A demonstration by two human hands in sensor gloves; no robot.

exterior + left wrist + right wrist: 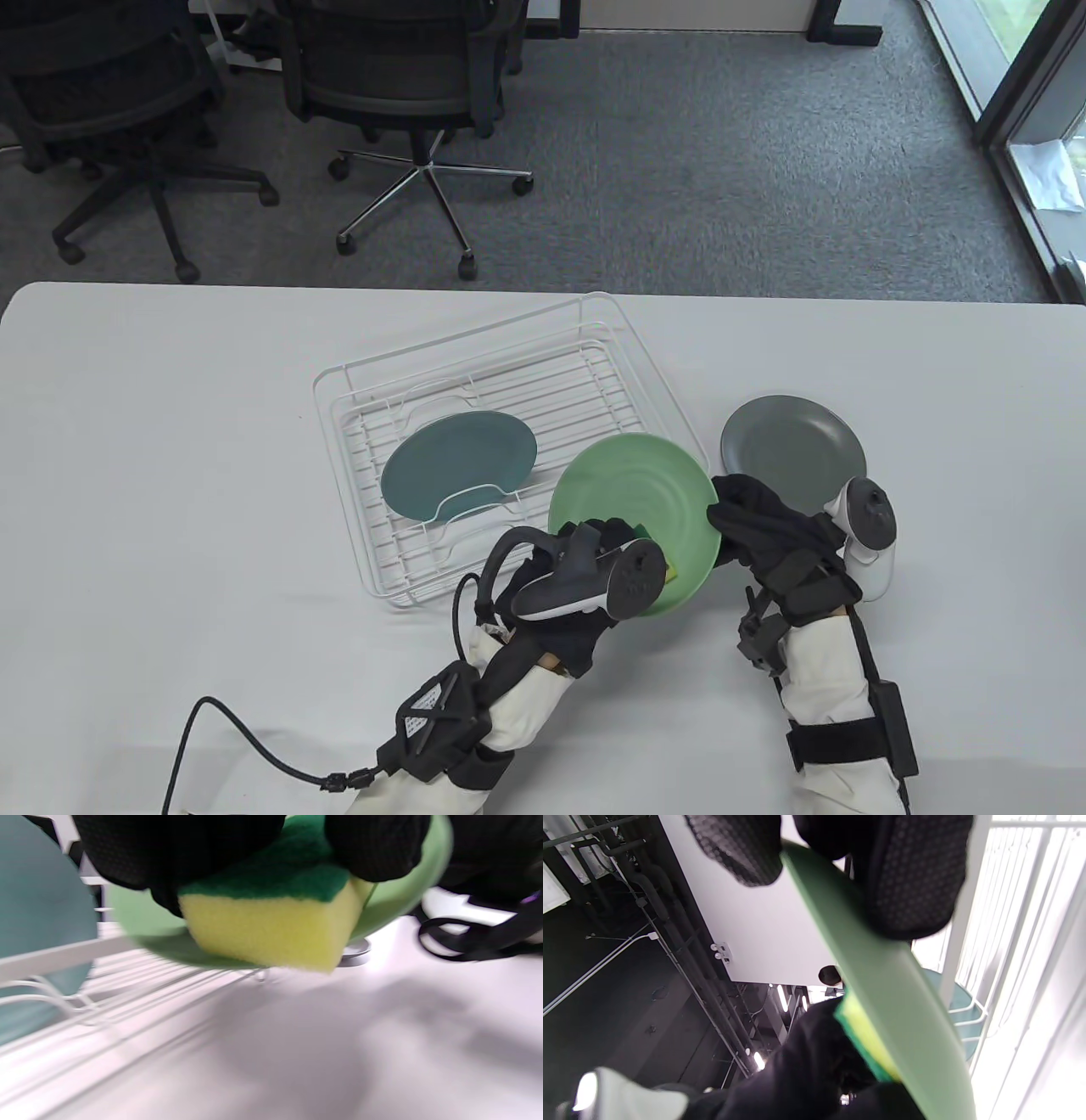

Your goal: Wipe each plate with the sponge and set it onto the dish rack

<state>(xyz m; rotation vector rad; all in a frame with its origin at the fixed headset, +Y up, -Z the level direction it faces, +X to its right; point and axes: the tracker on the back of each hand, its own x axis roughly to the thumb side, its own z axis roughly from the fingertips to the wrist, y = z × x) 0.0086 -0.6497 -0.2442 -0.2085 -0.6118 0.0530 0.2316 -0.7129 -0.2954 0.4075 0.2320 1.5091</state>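
Note:
A light green plate [635, 501] is held tilted above the table, over the near right corner of the white wire dish rack [501, 441]. My right hand [742, 518] pinches the green plate [882, 997] by its right rim, thumb on one face, fingers [908, 878] on the other. My left hand [598, 552] grips a yellow sponge with a green scouring side [271, 921] and presses it against the lower part of the green plate [403, 895]. The sponge [865, 1035] also shows in the right wrist view. A teal plate [458, 465] lies in the rack. A grey plate [789, 446] sits on the table at the right.
The white table [170, 475] spreads wide to the left of the rack. A black cable [246, 747] trails from my left forearm along the near edge. Office chairs [399, 102] stand on the carpet beyond the table.

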